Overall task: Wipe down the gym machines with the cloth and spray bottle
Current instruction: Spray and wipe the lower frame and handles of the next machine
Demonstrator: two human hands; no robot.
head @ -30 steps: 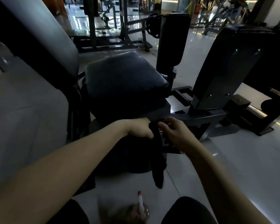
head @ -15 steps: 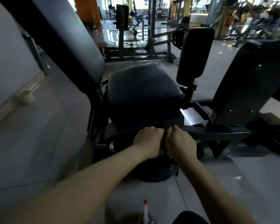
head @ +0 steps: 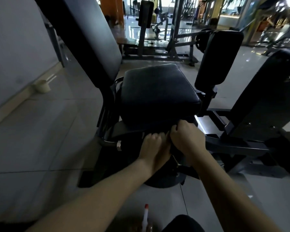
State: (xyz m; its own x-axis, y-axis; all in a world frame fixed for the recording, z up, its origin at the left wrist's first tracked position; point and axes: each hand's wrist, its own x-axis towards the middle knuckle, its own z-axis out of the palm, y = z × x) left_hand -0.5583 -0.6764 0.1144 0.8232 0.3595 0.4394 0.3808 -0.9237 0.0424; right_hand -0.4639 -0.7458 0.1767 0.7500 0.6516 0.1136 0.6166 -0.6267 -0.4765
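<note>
Both bare forearms are stretched forward, and the 2 hands are held knuckle to knuckle just below the front edge of the black seat pad (head: 159,91) of a gym machine. The left hand (head: 151,144) is seen from the back, with its fingers (head: 155,136) curled under into a fist. The right hand (head: 186,139) is held just beside it and slightly higher, its fingers likewise clenched. A dark cloth (head: 168,135) is grasped between them, but only a thin strip of it can be made out in the gap between the fists, where it is nearly lost against the dark frame (head: 233,146) behind. The right hand is close under the seat pad; whether it touches cannot be told. The padded backrest (head: 90,39) is tilted up and away at the left, and an upright pad (head: 219,56) is seen to the right of the seat. The spray bottle (head: 146,215) is stood on the tiled floor (head: 40,148) at the bottom edge of the view, well apart from both hands, its red tip pointing up, beside a dark-clad knee (head: 182,223).
</note>
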